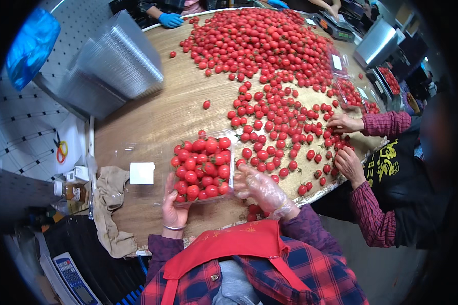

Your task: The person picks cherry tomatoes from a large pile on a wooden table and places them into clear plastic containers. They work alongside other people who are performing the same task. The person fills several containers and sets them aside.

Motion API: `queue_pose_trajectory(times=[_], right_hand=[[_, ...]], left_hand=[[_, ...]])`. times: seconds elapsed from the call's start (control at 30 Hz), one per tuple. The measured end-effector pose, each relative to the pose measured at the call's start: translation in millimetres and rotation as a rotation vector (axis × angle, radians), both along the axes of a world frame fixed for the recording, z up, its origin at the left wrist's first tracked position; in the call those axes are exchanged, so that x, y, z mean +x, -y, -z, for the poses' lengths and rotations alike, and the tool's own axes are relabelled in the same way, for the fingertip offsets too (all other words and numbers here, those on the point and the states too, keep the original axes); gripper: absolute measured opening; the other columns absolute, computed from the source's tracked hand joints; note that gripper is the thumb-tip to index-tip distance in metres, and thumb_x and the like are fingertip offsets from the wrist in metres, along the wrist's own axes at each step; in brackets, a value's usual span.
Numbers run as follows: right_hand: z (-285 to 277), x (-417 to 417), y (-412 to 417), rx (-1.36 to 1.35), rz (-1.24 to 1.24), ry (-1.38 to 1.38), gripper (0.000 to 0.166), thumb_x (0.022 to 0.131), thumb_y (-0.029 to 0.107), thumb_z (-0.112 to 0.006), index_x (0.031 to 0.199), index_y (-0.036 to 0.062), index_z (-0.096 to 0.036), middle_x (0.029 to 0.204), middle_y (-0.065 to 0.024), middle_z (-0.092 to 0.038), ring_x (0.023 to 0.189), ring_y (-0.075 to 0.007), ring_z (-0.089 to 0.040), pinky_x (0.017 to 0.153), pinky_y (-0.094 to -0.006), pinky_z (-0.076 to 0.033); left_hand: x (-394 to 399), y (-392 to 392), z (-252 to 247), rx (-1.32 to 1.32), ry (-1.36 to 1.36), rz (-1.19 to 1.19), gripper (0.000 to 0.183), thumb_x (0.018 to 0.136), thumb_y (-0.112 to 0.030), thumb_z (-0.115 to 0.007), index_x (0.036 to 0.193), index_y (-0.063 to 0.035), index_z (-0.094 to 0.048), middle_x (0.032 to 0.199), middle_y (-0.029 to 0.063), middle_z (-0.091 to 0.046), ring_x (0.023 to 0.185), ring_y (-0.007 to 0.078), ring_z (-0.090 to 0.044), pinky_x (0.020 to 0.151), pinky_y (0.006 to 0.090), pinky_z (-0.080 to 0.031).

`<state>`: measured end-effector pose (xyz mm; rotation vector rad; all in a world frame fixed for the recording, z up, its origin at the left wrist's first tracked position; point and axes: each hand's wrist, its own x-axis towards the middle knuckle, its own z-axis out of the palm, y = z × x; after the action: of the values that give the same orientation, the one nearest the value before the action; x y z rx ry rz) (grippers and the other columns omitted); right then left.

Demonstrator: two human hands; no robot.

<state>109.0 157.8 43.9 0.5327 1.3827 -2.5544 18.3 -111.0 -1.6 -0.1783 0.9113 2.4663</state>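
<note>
A clear plastic clamshell box (pixel 232 160) heaped with cherry tomatoes (pixel 200 169) sits in front of me. My left hand (pixel 174 207), bare with a bracelet at the wrist, grips its near left corner. The clear lid (pixel 147 152) lies folded out to the left and bears a blank-looking white label (pixel 141 173). At the box's right side is my right hand (pixel 265 188) in a thin clear plastic glove, fingers spread and slightly curled. Its fingertips are close to the box wall; whether they touch it is unclear. Loose cherry tomatoes (pixel 274 126) lie just beyond this hand.
A large tomato heap (pixel 259 38) covers the table's far side. Stacked clear boxes (pixel 118 65) stand at the left, near a crumpled cloth (pixel 112 209). A co-worker's hands (pixel 347 160) are among tomatoes at the right. Filled boxes (pixel 351 93) and a weighing scale (pixel 336 28) are farther off.
</note>
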Motion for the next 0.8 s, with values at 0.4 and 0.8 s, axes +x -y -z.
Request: queue_pose_trajectory(times=[0.4, 0.8], right_hand=[[22, -13, 34, -0.306, 0.044, 0.002, 0.049, 0.094, 0.012, -0.058, 0.140, 0.0050, -0.043, 0.127, -0.0064, -0.058, 0.108, -0.0158, -0.062, 0.093, -0.0326, -0.053], [16, -9, 35, -0.234, -0.042, -0.156, 0.085, 0.090, 0.008, -0.059, 0.158, 0.0119, -0.009, 0.151, -0.0084, -0.039, 0.129, -0.0176, -0.049, 0.110, -0.0350, -0.039]], left_hand=[[11, -15, -28, -0.360, -0.266, -0.055, 0.061, 0.093, -0.002, -0.053, 0.150, 0.0022, -0.033, 0.152, 0.0144, -0.039, 0.138, 0.0217, -0.039, 0.114, 0.0354, -0.033], [12, -9, 2, -0.008, 0.040, 0.070, 0.059, 0.094, -0.022, -0.057, 0.149, -0.0149, -0.037, 0.147, 0.0084, -0.046, 0.133, 0.0277, -0.047, 0.109, 0.0488, -0.042]])
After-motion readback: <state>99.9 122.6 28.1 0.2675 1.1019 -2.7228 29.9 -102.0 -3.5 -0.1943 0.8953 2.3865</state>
